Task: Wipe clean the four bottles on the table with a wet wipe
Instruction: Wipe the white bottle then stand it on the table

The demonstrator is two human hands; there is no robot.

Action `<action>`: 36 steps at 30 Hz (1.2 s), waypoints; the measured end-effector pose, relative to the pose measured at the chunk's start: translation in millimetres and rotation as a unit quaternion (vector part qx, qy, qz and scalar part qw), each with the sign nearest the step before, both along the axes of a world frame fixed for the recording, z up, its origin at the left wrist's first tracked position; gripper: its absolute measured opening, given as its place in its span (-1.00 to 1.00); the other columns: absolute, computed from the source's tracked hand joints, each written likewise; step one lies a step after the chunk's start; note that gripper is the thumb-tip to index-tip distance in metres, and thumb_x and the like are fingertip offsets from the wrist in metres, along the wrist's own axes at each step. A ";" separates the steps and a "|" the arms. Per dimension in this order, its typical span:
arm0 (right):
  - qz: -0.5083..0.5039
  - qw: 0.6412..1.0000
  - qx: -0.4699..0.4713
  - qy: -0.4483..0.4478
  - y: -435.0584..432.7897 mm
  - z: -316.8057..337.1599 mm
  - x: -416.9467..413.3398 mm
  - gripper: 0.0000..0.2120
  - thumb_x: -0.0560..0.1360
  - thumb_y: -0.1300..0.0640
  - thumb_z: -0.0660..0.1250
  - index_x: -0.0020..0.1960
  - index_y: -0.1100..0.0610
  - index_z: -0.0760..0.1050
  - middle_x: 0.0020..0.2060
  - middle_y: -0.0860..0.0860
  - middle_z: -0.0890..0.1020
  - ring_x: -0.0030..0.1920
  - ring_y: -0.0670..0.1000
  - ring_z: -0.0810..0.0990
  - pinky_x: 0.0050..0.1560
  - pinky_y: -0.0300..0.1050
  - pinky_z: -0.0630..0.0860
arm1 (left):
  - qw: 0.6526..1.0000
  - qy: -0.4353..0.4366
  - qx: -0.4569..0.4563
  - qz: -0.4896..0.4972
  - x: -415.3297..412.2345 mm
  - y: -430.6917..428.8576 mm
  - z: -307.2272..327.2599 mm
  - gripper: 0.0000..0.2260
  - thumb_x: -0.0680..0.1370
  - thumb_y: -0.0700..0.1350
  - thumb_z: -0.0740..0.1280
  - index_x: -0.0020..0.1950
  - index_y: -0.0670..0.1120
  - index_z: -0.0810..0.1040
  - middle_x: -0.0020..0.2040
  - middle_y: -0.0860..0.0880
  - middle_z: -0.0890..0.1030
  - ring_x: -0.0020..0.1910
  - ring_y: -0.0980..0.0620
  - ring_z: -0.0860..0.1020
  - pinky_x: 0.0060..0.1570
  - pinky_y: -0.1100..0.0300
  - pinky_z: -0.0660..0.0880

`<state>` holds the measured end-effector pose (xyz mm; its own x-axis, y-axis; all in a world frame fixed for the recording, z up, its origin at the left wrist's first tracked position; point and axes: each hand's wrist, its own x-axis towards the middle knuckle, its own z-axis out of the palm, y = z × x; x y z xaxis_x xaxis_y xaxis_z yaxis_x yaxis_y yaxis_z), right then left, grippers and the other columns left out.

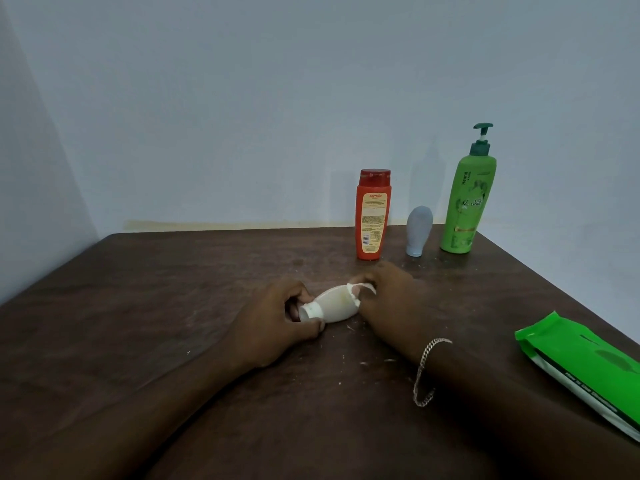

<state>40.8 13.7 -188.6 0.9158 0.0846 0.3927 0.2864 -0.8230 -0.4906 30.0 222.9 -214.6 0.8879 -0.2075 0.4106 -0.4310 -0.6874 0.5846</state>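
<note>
Left hand (277,320) grips the cap end of the white bottle (334,304), which lies on its side. Right hand (388,296) presses the wet wipe (360,287) on its base. Recommend rotating the bottle under steady wipe pressure.

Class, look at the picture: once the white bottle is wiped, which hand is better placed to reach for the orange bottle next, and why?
Probably the right hand: it holds the wet wipe against the white bottle, nearest the orange bottle just behind it. The left hand pinches the cap end, farther away.
</note>
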 end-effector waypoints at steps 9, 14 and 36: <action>0.064 0.997 -0.017 -0.051 21.7 2.2 -19.6 -0.87 0.57 0.06 0.29 0.09 0.06 0.53 0.02 -0.09 0.45 -0.12 -0.18 0.41 -0.20 -0.40 0.30 | 0.998 -0.057 0.018 -0.020 -9.8 -8.1 7.8 -0.76 0.38 0.01 0.57 -0.08 0.08 0.56 -0.15 0.16 0.56 -0.21 0.14 0.53 -0.27 0.20 0.49; 0.101 0.992 -0.031 -0.066 20.3 4.3 -15.8 -0.87 0.56 0.09 0.31 0.09 0.04 0.57 -0.03 -0.14 0.41 -0.08 -0.17 0.42 -0.14 -0.37 0.35 | 0.997 -0.063 -0.004 -0.032 -9.9 -7.3 8.6 -0.77 0.38 0.02 0.58 -0.10 0.09 0.55 -0.11 0.17 0.56 -0.19 0.16 0.56 -0.26 0.21 0.55; 0.098 0.990 -0.069 -0.074 22.2 5.6 -22.1 -0.77 0.51 0.15 0.35 0.16 0.12 0.53 0.11 0.00 0.46 0.00 -0.10 0.41 0.03 -0.20 0.48 | 0.994 -0.027 -0.089 -0.058 -2.8 -4.2 0.1 -0.68 0.34 -0.06 0.61 -0.11 0.11 0.49 -0.07 0.07 0.63 -0.14 0.04 0.65 -0.20 -0.05 0.63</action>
